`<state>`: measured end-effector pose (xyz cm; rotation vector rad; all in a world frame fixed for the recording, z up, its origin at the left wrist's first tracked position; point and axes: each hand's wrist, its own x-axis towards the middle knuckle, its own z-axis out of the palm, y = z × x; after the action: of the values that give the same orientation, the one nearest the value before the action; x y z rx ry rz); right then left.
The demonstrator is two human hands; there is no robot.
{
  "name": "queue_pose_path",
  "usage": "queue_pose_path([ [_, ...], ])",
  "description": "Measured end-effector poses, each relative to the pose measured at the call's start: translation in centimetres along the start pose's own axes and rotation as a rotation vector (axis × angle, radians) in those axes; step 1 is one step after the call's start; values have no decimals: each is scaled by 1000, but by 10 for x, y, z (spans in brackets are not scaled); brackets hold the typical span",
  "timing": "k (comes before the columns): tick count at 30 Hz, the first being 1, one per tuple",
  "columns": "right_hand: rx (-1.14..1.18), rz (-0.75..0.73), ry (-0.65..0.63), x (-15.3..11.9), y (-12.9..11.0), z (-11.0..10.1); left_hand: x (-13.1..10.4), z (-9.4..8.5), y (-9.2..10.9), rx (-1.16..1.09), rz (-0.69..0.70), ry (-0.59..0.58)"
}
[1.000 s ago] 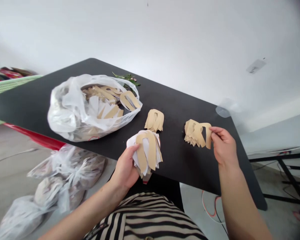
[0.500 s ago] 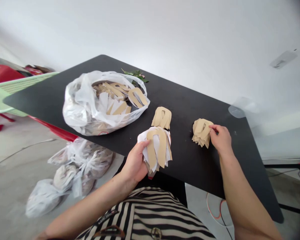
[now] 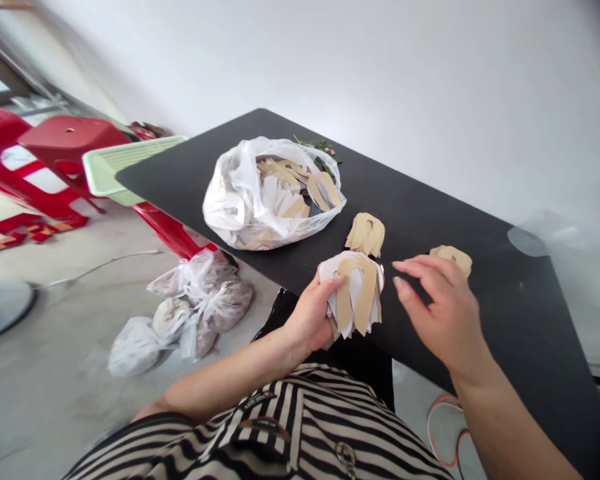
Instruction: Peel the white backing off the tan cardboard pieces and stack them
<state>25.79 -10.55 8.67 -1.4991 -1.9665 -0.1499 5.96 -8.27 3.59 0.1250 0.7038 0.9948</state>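
Observation:
My left hand (image 3: 313, 313) is closed on a fanned stack of U-shaped paper cutouts (image 3: 367, 293), white and tan, with a tan one on top. My right hand (image 3: 443, 307) hangs to the right of that stack, thumb and fingers apart, holding nothing. Behind the right hand lies a pile of tan cutouts (image 3: 457, 259), partly hidden by it. Another small tan pile (image 3: 366, 233) rests on the black table (image 3: 420, 200), just beyond the stack in my left hand.
A white plastic bag (image 3: 230, 193) stands open on the table, filled with more cutouts. Green leafy sprigs (image 3: 325, 148) lie behind it. Tied plastic bags (image 3: 135, 347) sit on the floor at left, near a pale green basket (image 3: 100, 170) and red stools (image 3: 70, 140).
My right hand has let go of the right-hand pile and moved left towards the held stack, its fingers spreading. The camera view has turned left.

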Motion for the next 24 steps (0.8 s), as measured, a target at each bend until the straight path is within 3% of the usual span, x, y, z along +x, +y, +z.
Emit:
queue_pose_path([
  [2,-1,-34,-58,6,-16,14,-3,-3,1,12,20,-19],
  [7,-56,-103,-109,13,-21,42,-11,-13,8,7,52,-51],
  [11,51,-95,-94,13,-28,43,-11,-17,12,15,51,-38],
  [13,186,-16,-162,17,-26,38,-10,-18,14,8,38,-36],
  [16,390,246,-234,36,-2,32,-6,-17,16,-20,16,-44],
  [19,542,457,-174,66,40,40,-1,-17,18,-28,3,-38],
  [24,647,511,-199,109,105,89,6,-17,20,-24,-23,12],
])
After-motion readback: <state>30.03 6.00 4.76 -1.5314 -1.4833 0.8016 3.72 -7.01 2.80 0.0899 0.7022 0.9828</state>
